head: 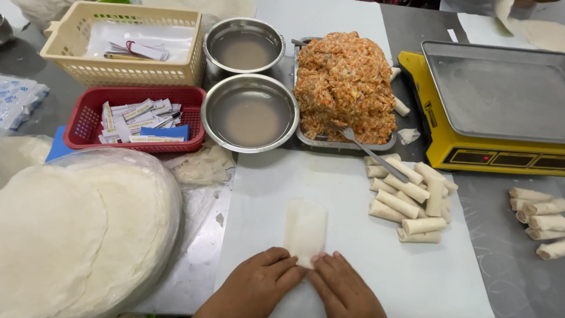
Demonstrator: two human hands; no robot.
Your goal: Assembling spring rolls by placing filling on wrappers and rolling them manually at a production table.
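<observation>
My left hand [259, 280] and my right hand [344, 287] rest side by side on the white work sheet [353, 259], fingertips pressing the near end of a thin pale wrapper [305, 227] folded lengthwise. The wrapper's far end points away from me. A pile of finished rolls [409, 200] lies to the right of it. Behind that, a metal tray [344, 141] holds a tall mound of orange minced filling [344, 82] with a fork [368, 150] stuck in its near side.
A big stack of round wrappers in plastic [82, 229] fills the left. Two steel bowls of cloudy liquid [250, 115] [244, 47], a red basket of packets [135, 118], a cream basket [126, 44], a yellow scale [494, 106], and more rolls [541, 221] at the right edge.
</observation>
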